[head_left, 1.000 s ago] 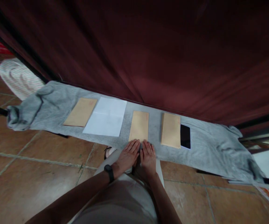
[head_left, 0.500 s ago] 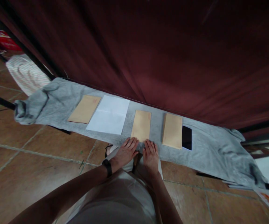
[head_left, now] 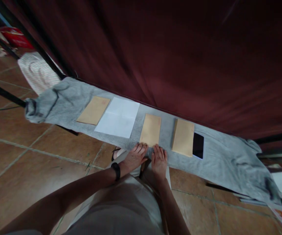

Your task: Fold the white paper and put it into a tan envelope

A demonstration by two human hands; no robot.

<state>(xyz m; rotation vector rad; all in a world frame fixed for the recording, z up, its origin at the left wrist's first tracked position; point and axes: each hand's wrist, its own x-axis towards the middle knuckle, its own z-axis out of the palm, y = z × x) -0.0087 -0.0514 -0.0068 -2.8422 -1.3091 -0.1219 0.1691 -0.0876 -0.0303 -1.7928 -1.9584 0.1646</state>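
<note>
A tan paper envelope (head_left: 151, 129) lies flat on the grey cloth, straight in front of me. My left hand (head_left: 136, 156), with a dark band on its wrist, rests at the envelope's near left corner, fingers stretched out. At its near right corner lies my right hand (head_left: 159, 161), its fingers laid flat. Neither hand is wrapped round anything. Left of this envelope is a white sheet of paper (head_left: 118, 117) with a faint fold line, and beyond it another tan envelope (head_left: 94, 110). To the right stands a stack of tan envelopes (head_left: 183, 137).
A dark-screened phone (head_left: 198, 146) lies beside the stack's right edge. The grey cloth (head_left: 225, 156) covers a long narrow surface. Behind it hangs a dark red curtain (head_left: 170, 58). A striped cloth (head_left: 40, 71) is at the far left, above the tiled floor (head_left: 16, 169).
The view has shifted a little, so the things on the cloth sit slightly further right in the picture. Both hands stay at the envelope's near edge.
</note>
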